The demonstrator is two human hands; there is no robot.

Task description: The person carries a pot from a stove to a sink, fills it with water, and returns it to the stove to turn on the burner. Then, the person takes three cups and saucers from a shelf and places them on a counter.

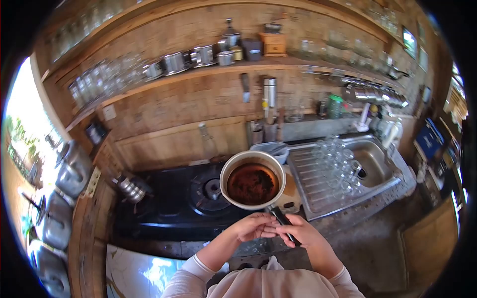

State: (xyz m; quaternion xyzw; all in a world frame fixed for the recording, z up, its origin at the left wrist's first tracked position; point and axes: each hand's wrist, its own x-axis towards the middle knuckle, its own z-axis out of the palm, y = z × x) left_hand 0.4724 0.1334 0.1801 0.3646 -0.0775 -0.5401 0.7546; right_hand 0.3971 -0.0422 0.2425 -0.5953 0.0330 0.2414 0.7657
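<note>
A light-coloured saucepan (224, 191) with dark brown liquid (252, 184) in it is in front of me, over the right part of the black gas stove (159, 208). My right hand (299, 232) is wrapped around its black handle (281, 217). From the other side, my left hand (255, 227) reaches in with fingers stretched out, their tips right at the handle and close to the right fingers. The pan overlaps the edge of the burner (212, 187) in this view.
Right of the pan is a steel sink (377, 154), its drainboard (310, 176) holding several clear glasses (338, 161). A metal moka pot (130, 188) stands on the stove's left. Large metal pots (54, 218) line the far left. Shelves (198, 74) above carry glasses and metal cups.
</note>
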